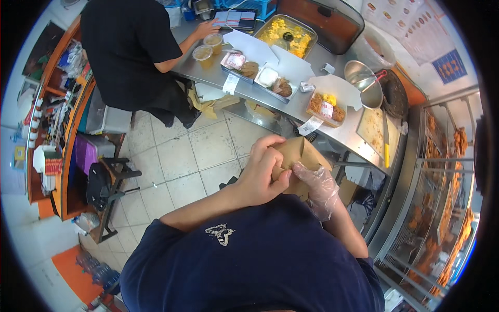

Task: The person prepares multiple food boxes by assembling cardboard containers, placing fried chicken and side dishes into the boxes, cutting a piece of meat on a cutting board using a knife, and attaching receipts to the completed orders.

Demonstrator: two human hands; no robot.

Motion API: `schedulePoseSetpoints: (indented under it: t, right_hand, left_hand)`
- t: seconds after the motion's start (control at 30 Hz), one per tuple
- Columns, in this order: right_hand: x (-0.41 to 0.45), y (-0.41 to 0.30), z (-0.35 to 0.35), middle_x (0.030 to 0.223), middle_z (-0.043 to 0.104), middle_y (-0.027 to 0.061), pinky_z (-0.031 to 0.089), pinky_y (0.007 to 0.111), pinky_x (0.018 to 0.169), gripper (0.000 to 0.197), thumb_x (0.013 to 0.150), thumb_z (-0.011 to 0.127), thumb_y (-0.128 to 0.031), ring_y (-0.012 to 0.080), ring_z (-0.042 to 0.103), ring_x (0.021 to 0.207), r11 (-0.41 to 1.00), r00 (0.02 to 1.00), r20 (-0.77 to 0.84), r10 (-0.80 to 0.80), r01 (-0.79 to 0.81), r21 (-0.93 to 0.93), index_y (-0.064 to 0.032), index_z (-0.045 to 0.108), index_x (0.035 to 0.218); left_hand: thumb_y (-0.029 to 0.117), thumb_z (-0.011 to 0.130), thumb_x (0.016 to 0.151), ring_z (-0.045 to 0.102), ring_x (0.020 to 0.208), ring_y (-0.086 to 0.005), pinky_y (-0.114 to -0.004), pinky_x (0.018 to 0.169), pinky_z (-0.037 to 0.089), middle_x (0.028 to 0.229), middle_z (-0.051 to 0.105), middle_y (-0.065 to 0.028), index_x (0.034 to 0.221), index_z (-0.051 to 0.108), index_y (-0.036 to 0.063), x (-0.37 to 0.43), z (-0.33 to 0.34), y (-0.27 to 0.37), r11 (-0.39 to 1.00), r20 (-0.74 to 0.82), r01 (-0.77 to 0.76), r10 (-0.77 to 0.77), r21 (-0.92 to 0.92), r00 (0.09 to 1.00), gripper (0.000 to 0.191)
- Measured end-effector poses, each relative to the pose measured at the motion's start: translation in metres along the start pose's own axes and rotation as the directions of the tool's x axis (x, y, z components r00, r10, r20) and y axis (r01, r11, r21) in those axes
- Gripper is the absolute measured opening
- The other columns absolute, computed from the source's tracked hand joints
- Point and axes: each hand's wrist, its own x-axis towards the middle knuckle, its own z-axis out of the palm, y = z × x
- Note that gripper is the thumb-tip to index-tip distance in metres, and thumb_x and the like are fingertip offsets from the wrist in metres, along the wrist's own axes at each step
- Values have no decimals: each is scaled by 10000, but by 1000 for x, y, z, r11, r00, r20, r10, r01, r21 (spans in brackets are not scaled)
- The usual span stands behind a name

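Observation:
Close to my chest, both hands grip a brown kraft paper food box (pixel 298 150), its flaps partly folded. My bare left hand (pixel 269 167) holds its left side, fingers curled over the edge. On the right side, my right hand (pixel 320 185) wears a clear plastic glove and presses its thumb on a flap. The inside of the box is hidden. Beyond it on the steel counter stands an open meal box (pixel 327 107) with fried chicken, yellow food and a wrapped packet. Two more open meal boxes (pixel 276 84) (pixel 243 68) hold wrapped packets and browned pieces.
A knife (pixel 386 140) with a yellow handle lies on a cutting board (pixel 376 130) at the counter's right. Behind are a metal bowl (pixel 364 84) and a tray of yellow food (pixel 286 35). A co-worker (pixel 128 54) touches a tablet (pixel 236 18). A fried-food cabinet (pixel 425 187) stands right.

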Motion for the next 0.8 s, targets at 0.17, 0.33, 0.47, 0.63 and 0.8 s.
schedulePoseSetpoints:
  t: [0.17, 0.33, 0.47, 0.63, 0.8]
  right_hand:
    - [18, -7, -53, 1197, 680, 88, 563, 332, 866, 419, 988, 714, -169, 173, 675, 1040, 992, 994, 41, 99, -102, 76, -18, 579, 1354]
    - [19, -29, -99, 1145, 689, 87, 565, 332, 862, 397, 991, 709, -163, 180, 681, 1027, 998, 988, 139, 64, -68, 20, -20, 589, 1341]
    - [24, -52, -144, 1095, 696, 78, 575, 339, 760, 335, 987, 717, -189, 179, 698, 933, 980, 964, 173, 201, -196, -48, -30, 619, 1266]
    - [27, -67, -152, 1117, 701, 52, 581, 352, 713, 341, 983, 723, -184, 173, 703, 900, 969, 952, 188, 243, -247, -3, -70, 615, 1287]
    - [51, -72, -141, 1220, 692, 97, 550, 388, 940, 416, 987, 691, -135, 241, 678, 1096, 963, 930, 363, 53, 49, -266, -38, 576, 1376]
  left_hand:
    - [50, 644, 912, 456, 1282, -426, -454, 1088, 377, 1368, 384, -303, 980, 406, 27, 21, 33, 15, 988, 89, 156, -156, 9, 984, 250]
    - [116, 690, 925, 466, 1273, -422, -474, 1092, 365, 1388, 444, -266, 1181, 475, 4, 43, 81, 29, 955, -121, 77, -44, 288, 992, 352]
    - [222, 630, 975, 464, 1289, -398, -492, 1103, 322, 1415, 478, -210, 1405, 467, 14, 57, 114, 37, 965, -172, 144, -107, 219, 979, 505]
    - [143, 607, 974, 484, 1299, -381, -474, 1113, 330, 1418, 507, -211, 1391, 472, 17, 65, 144, 35, 965, -335, 218, -158, 149, 929, 455]
    - [231, 502, 1082, 418, 1442, -352, -440, 1197, 333, 1563, 411, -218, 1514, 324, -10, 67, 136, 31, 947, -355, 309, -319, -87, 879, 526]
